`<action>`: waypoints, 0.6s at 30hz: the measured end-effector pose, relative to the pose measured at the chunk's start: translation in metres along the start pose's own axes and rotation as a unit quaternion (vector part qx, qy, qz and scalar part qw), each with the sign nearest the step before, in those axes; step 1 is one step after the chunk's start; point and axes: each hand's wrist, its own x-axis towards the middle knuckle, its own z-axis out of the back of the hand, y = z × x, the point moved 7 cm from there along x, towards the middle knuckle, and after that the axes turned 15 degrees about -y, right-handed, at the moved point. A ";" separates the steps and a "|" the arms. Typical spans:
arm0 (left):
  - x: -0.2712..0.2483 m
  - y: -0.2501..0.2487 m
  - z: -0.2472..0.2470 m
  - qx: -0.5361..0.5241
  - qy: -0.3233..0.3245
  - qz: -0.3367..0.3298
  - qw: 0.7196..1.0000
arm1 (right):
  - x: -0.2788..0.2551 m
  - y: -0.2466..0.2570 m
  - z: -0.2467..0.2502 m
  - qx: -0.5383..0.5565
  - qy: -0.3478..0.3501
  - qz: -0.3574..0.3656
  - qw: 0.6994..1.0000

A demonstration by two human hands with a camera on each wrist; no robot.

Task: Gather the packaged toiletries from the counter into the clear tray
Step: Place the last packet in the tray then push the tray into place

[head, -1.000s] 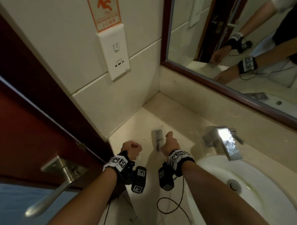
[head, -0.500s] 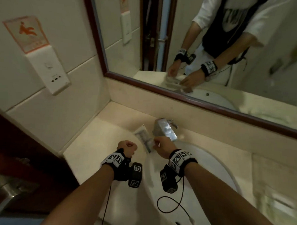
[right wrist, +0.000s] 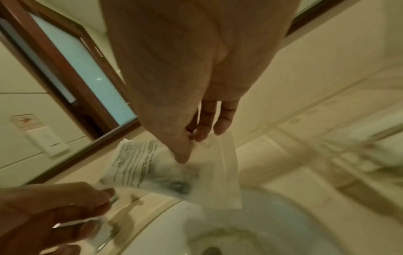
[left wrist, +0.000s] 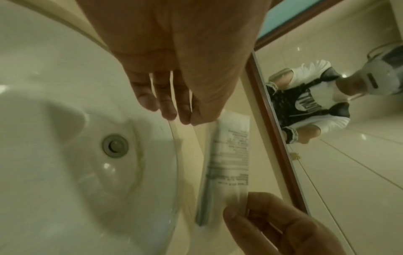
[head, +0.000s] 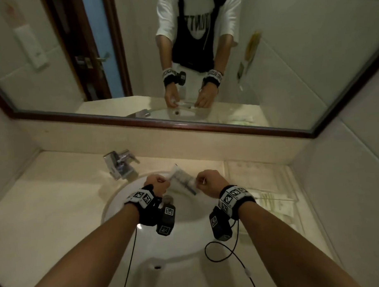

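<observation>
One packet (head: 182,180), two hands

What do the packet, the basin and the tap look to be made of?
Packet: thin clear plastic film with printed text; the counter shows through it and it bends between the left hand and the right hand.
Basin: glossy white, likely glazed ceramic, with sharp highlights.
Tap: polished metal, probably chromed, mirror-bright.

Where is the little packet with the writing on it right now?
The packet is in the middle of the head view, held above the sink's back rim, between the left hand and the right hand.
</observation>
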 end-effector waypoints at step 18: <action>-0.055 -0.057 -0.149 0.029 0.078 -0.008 0.997 | -0.098 -0.228 0.090 -0.074 -0.034 -0.183 0.980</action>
